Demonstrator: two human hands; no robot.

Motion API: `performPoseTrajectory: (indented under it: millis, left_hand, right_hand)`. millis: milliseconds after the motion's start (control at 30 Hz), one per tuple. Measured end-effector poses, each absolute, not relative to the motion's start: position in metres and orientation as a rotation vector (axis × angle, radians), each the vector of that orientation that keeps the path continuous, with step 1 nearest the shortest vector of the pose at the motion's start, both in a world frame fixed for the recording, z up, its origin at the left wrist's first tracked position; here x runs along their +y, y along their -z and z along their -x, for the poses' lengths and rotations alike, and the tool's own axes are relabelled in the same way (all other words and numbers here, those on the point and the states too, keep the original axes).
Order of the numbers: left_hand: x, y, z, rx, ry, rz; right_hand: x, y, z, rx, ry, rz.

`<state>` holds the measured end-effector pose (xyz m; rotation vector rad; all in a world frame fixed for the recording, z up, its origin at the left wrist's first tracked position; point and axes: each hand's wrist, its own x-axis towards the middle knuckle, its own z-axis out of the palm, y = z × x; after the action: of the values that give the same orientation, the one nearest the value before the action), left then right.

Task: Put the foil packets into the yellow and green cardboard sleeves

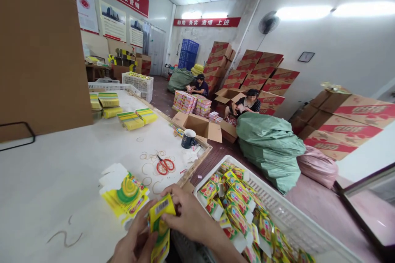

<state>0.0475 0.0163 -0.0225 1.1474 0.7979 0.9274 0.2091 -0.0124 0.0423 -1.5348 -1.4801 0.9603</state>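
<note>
A small yellow and green box (161,230) with a barcode on its upper end is held between both hands at the table's front edge. My left hand (135,236) grips its lower left side, with the thumb across the front. At the upper right end, my right hand (182,211) pinches it between thumb and fingers. Just left of the hands, flat yellow and green cartons (125,193) with white flaps lie on the white table (37,189). To the right, a white plastic basket (277,203) holds several small filled packets and boxes (236,201).
Red-handled scissors (166,166), rubber bands (148,168) and a dark mug (188,139) are on the table. Bundled cartons (137,119) lie farther back. A large cardboard box (43,57) stands at left. Green sacks (268,144) and two seated people (247,102) are beyond.
</note>
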Motion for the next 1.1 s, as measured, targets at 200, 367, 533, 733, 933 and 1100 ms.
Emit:
performPoseTrajectory:
  millis: [200,367,533,733,933,1100]
  left_hand:
    - [0.015,0.007,-0.041,0.707,-0.788,-1.092]
    - [0.017,-0.003,-0.036,0.606,-0.797,-1.021]
    - [0.008,-0.003,-0.048,0.491,-0.788,-0.969]
    - [0.022,0.012,-0.044,0.828,-0.972,-1.439]
    - [0.044,0.042,-0.028,1.308,-0.899,-1.929]
    - [0.037,0.046,-0.03,1.222,-0.815,-2.022]
  right_hand:
    - [-0.009,-0.039,-0.206,-1.573,-0.827,1.614]
    - [-0.007,-0.026,-0.209,-1.51,-0.791,1.515]
    - [-0.012,-0.022,-0.207,-1.326,-0.926,1.363]
    - [-0.048,-0.042,-0.291,-1.478,-0.296,1.933]
    - [-0.021,-0.024,-0.3,-1.451,-0.254,1.921]
    - [0.05,0.028,-0.209,-1.313,-0.644,1.695]
